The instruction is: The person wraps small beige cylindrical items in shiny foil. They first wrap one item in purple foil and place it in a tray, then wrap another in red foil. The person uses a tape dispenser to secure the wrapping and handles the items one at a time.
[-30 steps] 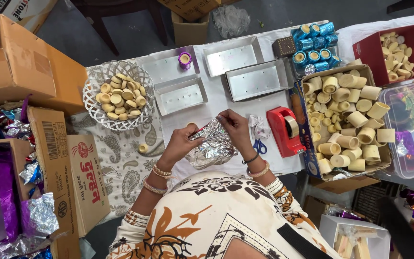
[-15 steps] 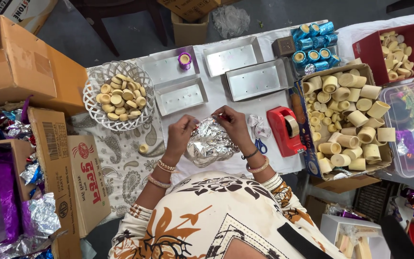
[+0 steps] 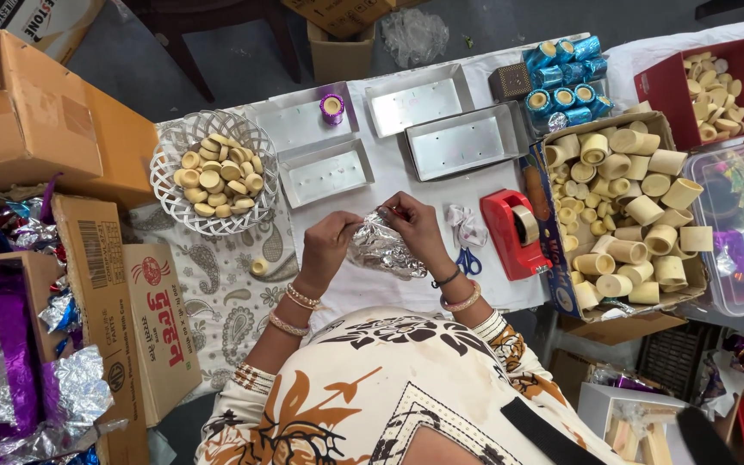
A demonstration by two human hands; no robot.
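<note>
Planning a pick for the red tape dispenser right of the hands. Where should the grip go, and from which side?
Take the red tape dispenser across its narrow body, a grip from straight above near the mid-length, ahead of the tape roll. It lies flat on the table, long axis running away from the person, with both long flanks exposed. The blue-handled scissors on its left and the cardboard box of tubes on its right crowd a sideways approach.

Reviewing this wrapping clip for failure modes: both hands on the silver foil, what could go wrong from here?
1. Both hands, left hand and right hand, pinch the crumpled silver foil; thin foil like this could tear if pulled apart.
2. The blue-handled scissors lie right by the right wrist; a wrist move might knock them.
3. A loose round piece sits alone near the left forearm and could be nudged away.
</note>
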